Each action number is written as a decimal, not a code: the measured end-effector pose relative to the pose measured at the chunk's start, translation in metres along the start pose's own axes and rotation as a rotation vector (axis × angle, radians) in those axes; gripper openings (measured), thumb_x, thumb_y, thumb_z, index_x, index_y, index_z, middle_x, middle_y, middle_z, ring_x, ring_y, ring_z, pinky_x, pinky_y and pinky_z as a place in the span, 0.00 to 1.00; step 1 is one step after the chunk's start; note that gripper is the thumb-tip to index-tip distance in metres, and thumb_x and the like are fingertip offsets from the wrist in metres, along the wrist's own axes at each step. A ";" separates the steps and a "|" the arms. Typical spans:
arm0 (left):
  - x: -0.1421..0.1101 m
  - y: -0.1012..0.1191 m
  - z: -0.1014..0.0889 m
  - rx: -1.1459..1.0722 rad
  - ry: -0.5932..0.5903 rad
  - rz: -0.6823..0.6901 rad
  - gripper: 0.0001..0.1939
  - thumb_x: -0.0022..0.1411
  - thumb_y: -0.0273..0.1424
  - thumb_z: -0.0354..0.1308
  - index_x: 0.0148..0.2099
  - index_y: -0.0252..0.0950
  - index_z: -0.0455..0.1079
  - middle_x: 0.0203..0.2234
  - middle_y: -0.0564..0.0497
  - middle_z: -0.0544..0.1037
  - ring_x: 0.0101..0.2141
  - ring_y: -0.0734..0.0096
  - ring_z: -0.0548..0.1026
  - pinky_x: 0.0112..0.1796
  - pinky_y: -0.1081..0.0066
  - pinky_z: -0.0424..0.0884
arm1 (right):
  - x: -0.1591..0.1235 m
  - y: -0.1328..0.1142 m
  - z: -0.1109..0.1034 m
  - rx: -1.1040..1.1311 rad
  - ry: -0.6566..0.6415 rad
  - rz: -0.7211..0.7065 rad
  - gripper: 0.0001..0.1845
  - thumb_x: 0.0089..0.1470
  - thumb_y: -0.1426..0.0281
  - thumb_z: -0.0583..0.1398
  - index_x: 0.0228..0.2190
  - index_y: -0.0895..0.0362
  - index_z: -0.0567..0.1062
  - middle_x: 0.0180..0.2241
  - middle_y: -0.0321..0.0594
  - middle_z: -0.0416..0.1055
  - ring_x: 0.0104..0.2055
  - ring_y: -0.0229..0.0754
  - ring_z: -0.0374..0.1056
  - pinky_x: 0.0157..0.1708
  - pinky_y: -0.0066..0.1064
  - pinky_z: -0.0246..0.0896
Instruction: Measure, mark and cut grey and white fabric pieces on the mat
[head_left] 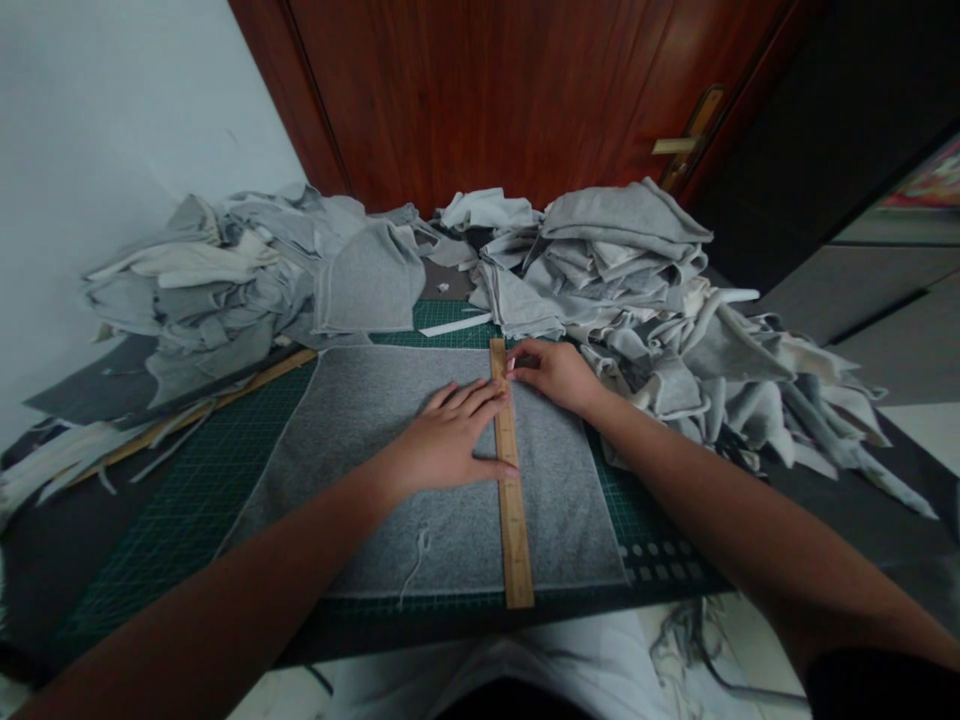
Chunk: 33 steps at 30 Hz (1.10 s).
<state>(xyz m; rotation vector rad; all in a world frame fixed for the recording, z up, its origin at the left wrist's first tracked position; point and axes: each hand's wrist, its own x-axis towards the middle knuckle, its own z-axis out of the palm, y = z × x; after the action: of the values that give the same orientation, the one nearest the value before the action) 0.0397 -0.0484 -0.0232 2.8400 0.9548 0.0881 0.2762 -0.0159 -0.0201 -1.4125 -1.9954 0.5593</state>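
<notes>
Head view: left fingers (480,398) spread on ruler (514,530); right fingers (534,349) pinch white piece (511,365), mostly hidden.

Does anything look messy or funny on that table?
Yes, a little. A loose pale thread lies curled on the flat gray cloth, left of the wooden ruler, odd on such a plain piece. Farther back, the right fabric pile looks jumbled, with pieces sprawling sideways. I see no spill.

**Clothing of the worker**

Left hand (450,430) and right hand (559,372) are bare, as are the forearms (232,600). A black sleeve (877,682) sits above the right forearm; dark cloth (517,702) lies centrally, bordered by pale, creased cloth (390,680).
</notes>
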 end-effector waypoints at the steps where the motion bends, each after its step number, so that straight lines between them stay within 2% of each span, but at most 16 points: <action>1: 0.000 0.000 -0.001 0.002 -0.002 -0.001 0.50 0.61 0.66 0.49 0.72 0.38 0.54 0.72 0.43 0.55 0.70 0.49 0.53 0.69 0.51 0.43 | 0.002 0.001 0.000 0.005 0.003 -0.001 0.07 0.56 0.71 0.66 0.39 0.56 0.79 0.35 0.35 0.80 0.25 0.35 0.68 0.34 0.29 0.60; 8: -0.001 0.001 -0.002 0.001 -0.013 -0.004 0.51 0.61 0.67 0.49 0.73 0.37 0.53 0.72 0.42 0.55 0.71 0.50 0.51 0.69 0.51 0.43 | 0.017 0.009 0.002 -0.054 0.054 -0.068 0.05 0.54 0.73 0.67 0.36 0.56 0.79 0.35 0.36 0.80 0.34 0.40 0.72 0.37 0.28 0.59; 27: -0.002 0.000 0.002 0.012 0.011 0.003 0.52 0.60 0.68 0.48 0.73 0.36 0.53 0.72 0.43 0.55 0.71 0.50 0.51 0.69 0.52 0.43 | 0.046 0.020 0.005 -0.149 0.144 -0.048 0.06 0.53 0.74 0.67 0.35 0.55 0.80 0.32 0.36 0.79 0.34 0.41 0.72 0.37 0.29 0.58; 30: -0.001 0.000 0.003 0.014 0.016 0.002 0.52 0.60 0.68 0.47 0.73 0.35 0.53 0.72 0.43 0.55 0.71 0.51 0.52 0.69 0.52 0.43 | 0.049 0.016 0.000 -0.158 0.178 -0.041 0.04 0.53 0.72 0.68 0.33 0.56 0.80 0.32 0.38 0.79 0.35 0.42 0.72 0.37 0.29 0.58; 33: -0.002 0.000 0.003 0.012 0.020 0.003 0.52 0.61 0.68 0.47 0.73 0.36 0.53 0.72 0.42 0.56 0.71 0.50 0.52 0.69 0.52 0.43 | 0.038 0.005 -0.006 -0.162 0.247 0.008 0.05 0.56 0.68 0.66 0.34 0.57 0.80 0.32 0.40 0.79 0.35 0.42 0.72 0.36 0.30 0.58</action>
<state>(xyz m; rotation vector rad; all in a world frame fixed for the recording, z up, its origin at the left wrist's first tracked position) 0.0386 -0.0495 -0.0258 2.8570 0.9590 0.1120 0.2748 0.0217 -0.0099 -1.5069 -1.8694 0.2165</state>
